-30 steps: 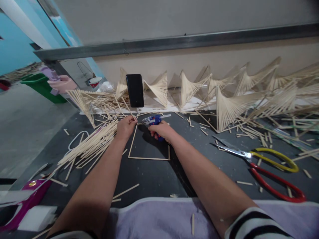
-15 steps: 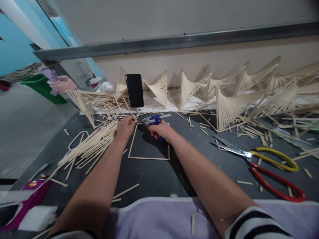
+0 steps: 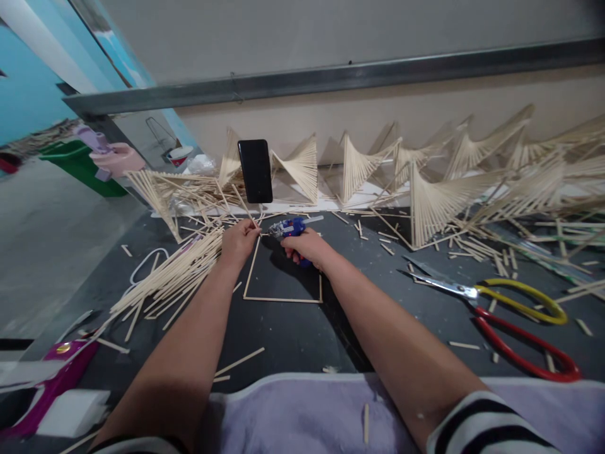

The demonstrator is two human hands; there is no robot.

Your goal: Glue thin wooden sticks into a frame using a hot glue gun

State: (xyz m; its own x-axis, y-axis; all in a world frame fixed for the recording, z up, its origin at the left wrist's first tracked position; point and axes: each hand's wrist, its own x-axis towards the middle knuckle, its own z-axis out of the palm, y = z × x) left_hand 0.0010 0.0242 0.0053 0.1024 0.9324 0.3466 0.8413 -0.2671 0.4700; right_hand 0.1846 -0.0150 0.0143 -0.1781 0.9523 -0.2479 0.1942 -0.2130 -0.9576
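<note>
A square frame of thin wooden sticks (image 3: pixel 283 299) lies flat on the dark tabletop (image 3: pixel 278 347). At its far left corner my left hand (image 3: pixel 239 243) pinches a slim wooden stick (image 3: pixel 246 203) that slants up and to the left. My right hand (image 3: pixel 305 248) is wrapped round a blue hot glue gun (image 3: pixel 293 227) with a pale glue stick in its back end. The gun's nozzle points left, close to my left fingertips and that corner; whether it touches is too small to tell. My right hand and forearm partly cover the frame's right side.
Left of the frame is a heap of loose sticks (image 3: pixel 174 274). A black phone (image 3: pixel 256 171) stands upright behind it. Fan-shaped stick structures (image 3: pixel 430 208) line the back. Large scissors (image 3: pixel 467 293) lie at right among offcuts; a purple cloth (image 3: pixel 293 410) covers the front.
</note>
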